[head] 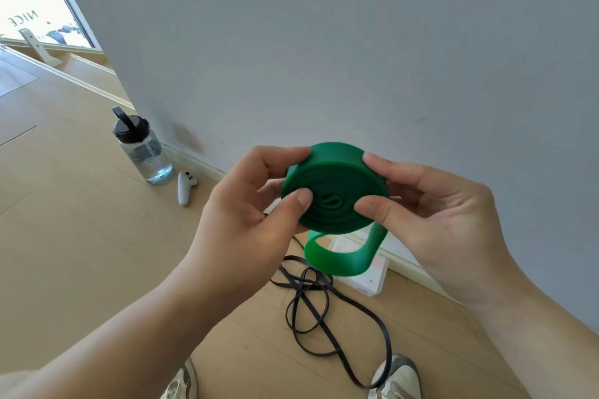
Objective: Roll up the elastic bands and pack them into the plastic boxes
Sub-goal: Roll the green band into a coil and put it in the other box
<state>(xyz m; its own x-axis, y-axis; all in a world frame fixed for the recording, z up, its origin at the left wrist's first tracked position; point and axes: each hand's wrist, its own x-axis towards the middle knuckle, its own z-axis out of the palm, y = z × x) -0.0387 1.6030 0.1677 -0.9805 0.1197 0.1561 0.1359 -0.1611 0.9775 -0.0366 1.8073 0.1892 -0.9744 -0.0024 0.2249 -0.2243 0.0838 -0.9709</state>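
Note:
A wide green elastic band (337,185) is wound into a flat coil, held up in front of the grey wall. My left hand (249,204) pinches its left side, thumb on the face. My right hand (434,210) grips the right side, thumb pressing near the centre. A short loose loop of the same band hangs below the coil. On the floor beneath lies a thin black elastic band (324,304) in tangled loops. A clear plastic box (372,272) sits by the wall, partly hidden behind the green loop.
A clear water bottle (142,149) with a black cap stands by the wall corner, with a white controller (185,186) lying beside it. My two shoes (397,379) show at the bottom edge. The floor is light wood, with a skirting board along the wall.

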